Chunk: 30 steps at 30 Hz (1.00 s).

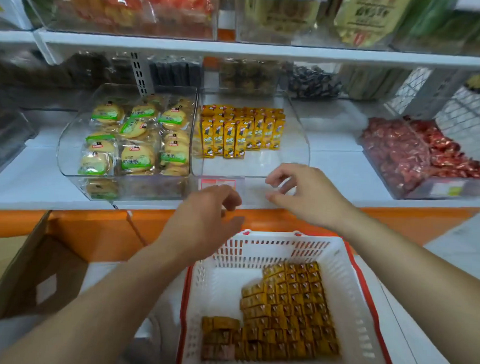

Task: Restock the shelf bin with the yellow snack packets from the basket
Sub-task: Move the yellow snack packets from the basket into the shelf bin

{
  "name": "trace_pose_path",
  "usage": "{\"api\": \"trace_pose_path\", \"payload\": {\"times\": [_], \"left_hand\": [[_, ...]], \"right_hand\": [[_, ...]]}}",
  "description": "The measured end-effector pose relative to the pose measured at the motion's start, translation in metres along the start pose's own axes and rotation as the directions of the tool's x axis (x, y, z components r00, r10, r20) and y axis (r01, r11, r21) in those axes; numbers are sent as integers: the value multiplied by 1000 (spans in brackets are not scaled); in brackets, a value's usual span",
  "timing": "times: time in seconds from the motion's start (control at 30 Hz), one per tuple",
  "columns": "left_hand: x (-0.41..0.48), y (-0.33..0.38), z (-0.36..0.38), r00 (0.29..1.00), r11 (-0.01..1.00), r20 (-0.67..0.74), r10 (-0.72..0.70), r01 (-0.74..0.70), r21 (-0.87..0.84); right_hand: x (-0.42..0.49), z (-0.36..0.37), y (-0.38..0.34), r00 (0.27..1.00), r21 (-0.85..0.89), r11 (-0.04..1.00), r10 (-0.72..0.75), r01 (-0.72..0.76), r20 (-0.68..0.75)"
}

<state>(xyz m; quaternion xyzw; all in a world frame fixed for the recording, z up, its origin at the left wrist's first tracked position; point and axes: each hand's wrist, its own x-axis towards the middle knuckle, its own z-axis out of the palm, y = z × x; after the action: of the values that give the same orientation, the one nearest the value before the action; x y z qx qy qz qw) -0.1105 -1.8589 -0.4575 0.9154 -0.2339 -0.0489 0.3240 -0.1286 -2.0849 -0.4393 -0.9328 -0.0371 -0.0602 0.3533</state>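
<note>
Yellow snack packets [240, 133] stood up in neat rows at the back left of the clear shelf bin [297, 145]. I saw more packets [283, 314] lying flat and packed close in the white basket [258, 253] with the red rim. They filled the right side and the near end of the basket. The basket sat low in front of me, below the orange shelf edge [96, 223]. My left hand [205, 216] hung over the far rim of the basket, just in front of the bin's front wall. Its fingers were loosely bent and held nothing. My right hand [301, 195] was a bit higher, by the front lip of the bin. Its fingers were loose and a little curled, and it held nothing too. The two hands were near each other but did not touch. A small red price tag [218, 183] showed on the front of the bin, just above my left hand. Next to the bin on the left was a cookie bin [131, 140] full of round cookies in green and clear wrappers. Far to the right was a bin of red candies [414, 152]. A brown cardboard box [40, 270] stood open at the lower left, beside the basket.
</note>
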Motion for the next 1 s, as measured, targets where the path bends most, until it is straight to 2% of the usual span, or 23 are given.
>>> {"api": "trace_pose_path", "payload": {"times": [0.1, 0.2, 0.33, 0.43, 0.5, 0.63, 0.8, 0.83, 0.9, 1.0], "left_hand": [[-10, -4, 43, 981, 992, 196, 1, -26, 124], [-17, -24, 88, 930, 970, 348, -120, 35, 243], [-33, -65, 146, 848, 941, 436, -303, 194, 276], [-48, -95, 190, 742, 912, 533, -407, 296, 285], [-53, -112, 216, 689, 895, 571, -446, 345, 282], [-55, -141, 252, 672, 870, 552, -494, 389, 304], [-57, -172, 286, 663, 848, 533, -526, 356, 393], [-57, -176, 291, 649, 843, 543, -533, 351, 408], [-58, -181, 300, 611, 831, 568, -552, 342, 440], [-57, -182, 307, 564, 814, 590, -578, 348, 465]], "right_hand": [[-30, 24, 28, 976, 22, 993, 109, -115, 187], [-53, 60, 67, 908, -53, 975, 222, -218, 354], [-81, 117, 119, 811, -178, 943, 333, -282, 482], [-98, 160, 149, 720, -254, 922, 386, -291, 576], [-107, 188, 167, 690, -265, 914, 405, -307, 600], [-117, 230, 198, 730, -291, 899, 436, -327, 526], [-106, 257, 226, 866, -395, 905, 318, -157, 385], [-103, 262, 229, 869, -430, 896, 298, -112, 395], [-98, 271, 236, 831, -471, 881, 297, -49, 470], [-93, 276, 242, 779, -479, 877, 317, -25, 541]]}}
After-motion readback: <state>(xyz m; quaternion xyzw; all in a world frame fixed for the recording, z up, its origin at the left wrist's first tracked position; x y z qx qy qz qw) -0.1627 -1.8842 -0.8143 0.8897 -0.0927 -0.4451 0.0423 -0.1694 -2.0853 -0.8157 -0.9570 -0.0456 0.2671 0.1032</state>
